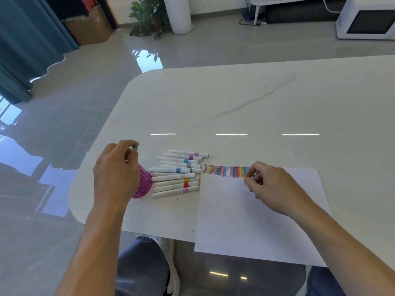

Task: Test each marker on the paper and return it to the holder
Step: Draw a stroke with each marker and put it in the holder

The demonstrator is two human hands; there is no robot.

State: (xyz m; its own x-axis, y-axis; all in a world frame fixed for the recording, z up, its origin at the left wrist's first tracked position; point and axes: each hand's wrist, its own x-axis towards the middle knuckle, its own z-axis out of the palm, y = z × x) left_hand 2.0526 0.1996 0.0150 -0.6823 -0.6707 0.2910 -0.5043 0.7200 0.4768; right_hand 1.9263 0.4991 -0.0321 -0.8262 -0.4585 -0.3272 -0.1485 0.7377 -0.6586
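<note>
My left hand (115,174) grips a marker whose green end (135,147) pokes out above my fingers, directly over the pink lattice holder (145,183) at the table's left edge. My hand hides most of the holder and the marker's body. Right of the holder, several white markers (177,174) with coloured bands lie side by side on the table. A white paper (245,221) lies in front of me with a row of coloured test strokes (224,170) along its top edge. My right hand (271,186) rests on the paper at the right end of the strokes, fingers loosely curled, nothing visible in them.
The white marble table (256,103) stretches away behind and to the right. The paper overhangs the near table edge above my knees. A second sheet (149,218) lies under the holder and markers. Glossy floor lies to the left.
</note>
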